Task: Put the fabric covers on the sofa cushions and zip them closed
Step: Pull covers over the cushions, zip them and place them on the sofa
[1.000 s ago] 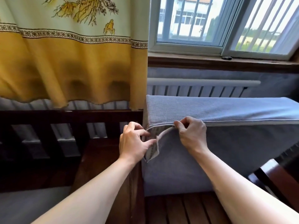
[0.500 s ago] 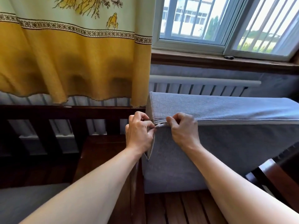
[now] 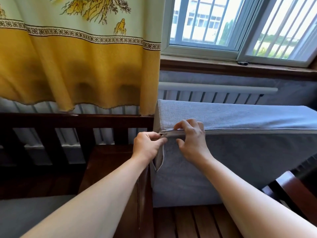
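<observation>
A grey sofa cushion (image 3: 240,152) in its fabric cover stands on edge on the wooden sofa slats, zipper side facing me. The zipper (image 3: 248,132) runs along its upper edge and looks closed from the right to the left corner. My left hand (image 3: 148,147) pinches the metal zipper pull (image 3: 163,134) at the cushion's upper left corner. My right hand (image 3: 190,140) rests on the cover just right of the pull, fingers over the zipper line and thumb below it. A small flap of cover (image 3: 159,160) hangs open down the left corner.
A dark wooden sofa frame with a slatted back (image 3: 72,127) and an armrest (image 3: 144,194) lies left of the cushion. Another grey cushion (image 3: 25,215) lies at lower left. A yellow curtain (image 3: 77,66), a radiator (image 3: 214,95) and a window (image 3: 240,26) are behind.
The open corner of the cover has been drawn together along the top. My left hand has taken the zipper pull at the corner, and my right hand has loosened its pinch and spread over the seam.
</observation>
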Tool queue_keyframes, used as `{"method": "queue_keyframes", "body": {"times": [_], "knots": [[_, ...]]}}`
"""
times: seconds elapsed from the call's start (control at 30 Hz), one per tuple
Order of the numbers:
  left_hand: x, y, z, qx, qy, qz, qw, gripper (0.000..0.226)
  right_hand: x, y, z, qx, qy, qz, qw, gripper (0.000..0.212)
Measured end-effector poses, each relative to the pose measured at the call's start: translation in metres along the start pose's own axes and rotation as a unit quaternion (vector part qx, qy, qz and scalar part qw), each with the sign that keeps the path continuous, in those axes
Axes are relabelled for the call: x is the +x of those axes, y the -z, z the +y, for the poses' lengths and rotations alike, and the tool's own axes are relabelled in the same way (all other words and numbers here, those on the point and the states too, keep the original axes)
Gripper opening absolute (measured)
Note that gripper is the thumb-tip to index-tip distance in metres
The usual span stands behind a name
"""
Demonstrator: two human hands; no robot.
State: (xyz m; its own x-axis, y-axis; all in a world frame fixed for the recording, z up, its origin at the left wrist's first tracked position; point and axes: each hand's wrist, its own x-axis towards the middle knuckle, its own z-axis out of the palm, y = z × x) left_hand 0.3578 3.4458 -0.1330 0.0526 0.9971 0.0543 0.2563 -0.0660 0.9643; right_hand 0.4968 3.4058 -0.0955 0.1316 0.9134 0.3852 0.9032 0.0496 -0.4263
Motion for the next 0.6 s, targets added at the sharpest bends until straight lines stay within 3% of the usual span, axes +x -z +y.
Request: {"method": "queue_keyframes", "body": {"times": [0.1, 0.2, 0.4, 0.6], "knots": [[-0.006, -0.003, 0.003, -0.087, 0.009, -0.009, 0.996, 0.007, 0.005, -0.007, 0.000, -0.004, 0.045, 0.008, 0.999, 0.028], [-0.011, -0.005, 0.007, -0.139, 0.031, -0.027, 0.989, 0.019, 0.010, -0.016, -0.001, 0.025, 0.108, 0.041, 0.993, 0.016], [-0.009, -0.007, 0.010, -0.109, 0.057, 0.022, 0.992, 0.025, 0.021, -0.018, 0.008, 0.042, 0.185, 0.074, 0.979, 0.009], [-0.013, -0.016, -0.006, -0.134, 0.080, 0.045, 0.987, 0.034, 0.017, -0.022, 0.013, 0.087, 0.197, 0.099, 0.971, 0.011]]}}
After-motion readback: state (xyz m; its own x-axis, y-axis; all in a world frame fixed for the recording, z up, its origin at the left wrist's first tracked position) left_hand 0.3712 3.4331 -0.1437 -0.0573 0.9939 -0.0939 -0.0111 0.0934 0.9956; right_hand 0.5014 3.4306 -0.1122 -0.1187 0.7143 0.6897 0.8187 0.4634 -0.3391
